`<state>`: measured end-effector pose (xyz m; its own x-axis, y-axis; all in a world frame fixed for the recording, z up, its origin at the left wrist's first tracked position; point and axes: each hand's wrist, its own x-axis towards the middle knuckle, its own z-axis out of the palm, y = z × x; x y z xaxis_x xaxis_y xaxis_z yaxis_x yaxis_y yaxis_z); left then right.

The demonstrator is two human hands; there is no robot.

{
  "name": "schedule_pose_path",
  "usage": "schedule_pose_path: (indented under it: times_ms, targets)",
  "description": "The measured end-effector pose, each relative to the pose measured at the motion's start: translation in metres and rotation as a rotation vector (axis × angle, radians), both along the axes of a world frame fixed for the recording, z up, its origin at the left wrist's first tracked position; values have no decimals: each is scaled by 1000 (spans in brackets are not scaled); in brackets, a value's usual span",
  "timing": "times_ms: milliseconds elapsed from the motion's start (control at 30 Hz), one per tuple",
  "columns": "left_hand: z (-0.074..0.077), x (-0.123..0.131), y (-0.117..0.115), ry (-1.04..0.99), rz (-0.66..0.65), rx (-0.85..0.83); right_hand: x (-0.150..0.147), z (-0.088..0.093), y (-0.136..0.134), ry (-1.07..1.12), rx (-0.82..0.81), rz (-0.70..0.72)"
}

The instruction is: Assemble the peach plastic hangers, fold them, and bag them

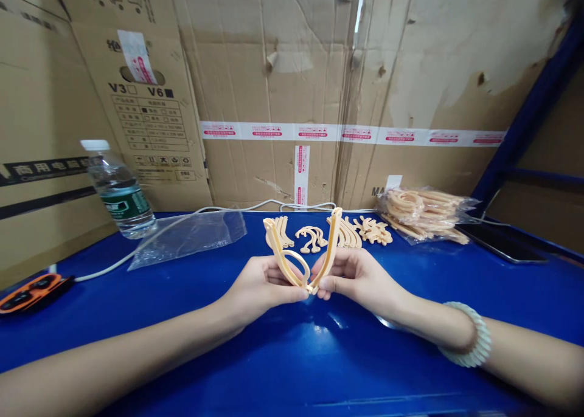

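Note:
My left hand [258,289] and my right hand [367,283] hold what looks like a cream plastic folding hanger [333,244] above the blue table. Its two curved, channelled arms rise in a V from a joint at the bottom, where both thumbs press. A thin curved loop stands inside the V, on the left-hand side. The fingers of each hand close round one arm, and some fingertips are hidden behind it. Beyond my hands lie curved strips [283,231], several hook-shaped pieces [312,237], more curved arms [350,233] and a heap of small parts [374,230], all cream.
Bagged cream parts [422,213] are stacked at the back right beside a dark phone-like slab [502,244]. A water bottle [123,192], a clear plastic bag [191,234], a white cable [114,266] and an orange-and-black object [30,292] occupy the left. Cardboard [274,89] walls the back.

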<state>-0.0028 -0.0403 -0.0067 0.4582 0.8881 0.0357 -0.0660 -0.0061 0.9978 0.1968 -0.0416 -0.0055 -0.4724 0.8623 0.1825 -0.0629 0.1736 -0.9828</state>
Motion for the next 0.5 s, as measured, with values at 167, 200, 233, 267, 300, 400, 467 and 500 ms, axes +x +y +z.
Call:
schedule_pose_path:
  times_ms: [167,200,233,267,300,400,467,500]
  targets:
    - [-2,0,1,-9,3,-6,0,0,0,17,-20,-1]
    - [-2,0,1,-11,5,-9,0,0,0,22,-24,-1]
    - [-2,0,1,-14,12,-14,0,0,0,27,-27,0]
    - [-3,0,0,-16,21,-20,0,0,0,31,-27,2]
    - [-3,0,0,-18,31,-26,-1,0,0,34,-27,4]
    - [-3,-1,0,6,51,-24,-1,0,-1,33,-35,5]
    - [-4,-1,1,25,70,-10,-2,1,-1,33,-46,-3]
    - [-4,-1,1,29,77,-3,-3,1,-2,31,-51,-6]
